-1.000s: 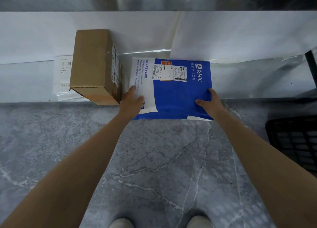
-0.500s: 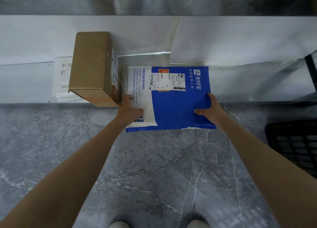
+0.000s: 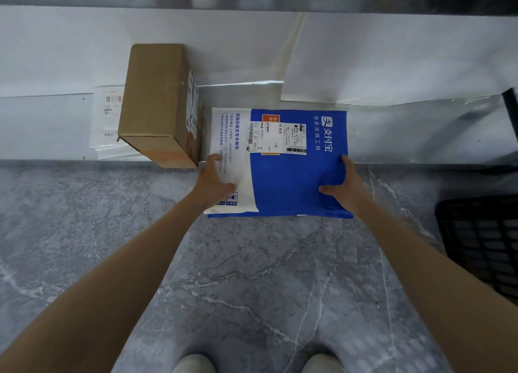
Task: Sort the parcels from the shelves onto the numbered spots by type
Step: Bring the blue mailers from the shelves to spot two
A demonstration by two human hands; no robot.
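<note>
Standing on the grey marbled floor (image 3: 252,274), you face a low white shelf (image 3: 56,126) that runs across the whole view, lined with pale sheets. Both your bare arms reach forward and slightly inward, nearly straight, and meet on the blue-and-white parcel (image 3: 291,182). This flat mailer lies level. Its far half is over the shelf's front edge and its near half juts out above the floor. You cannot tell whether the far end rests on the shelf or is lifted clear.

The cardboard box (image 3: 157,92) stands on the shelf just left of the parcel, with its near corner at the shelf's edge. It sits on top of a flat white mailer (image 3: 108,120), which shows at its left side. A black crate (image 3: 482,241) sits on the floor at the far right.

Your left grip (image 3: 214,180) is clamped on the parcel's white left end, thumb laid across the top and fingers running along the edge near the box. Your right grip (image 3: 346,189) is clamped on the blue right edge, thumb pointing inward on the top face and fingers along the side. A shipping label (image 3: 277,137) sits on the parcel's far half, and the toes of your pale shoes (image 3: 193,364) show at the bottom.
</note>
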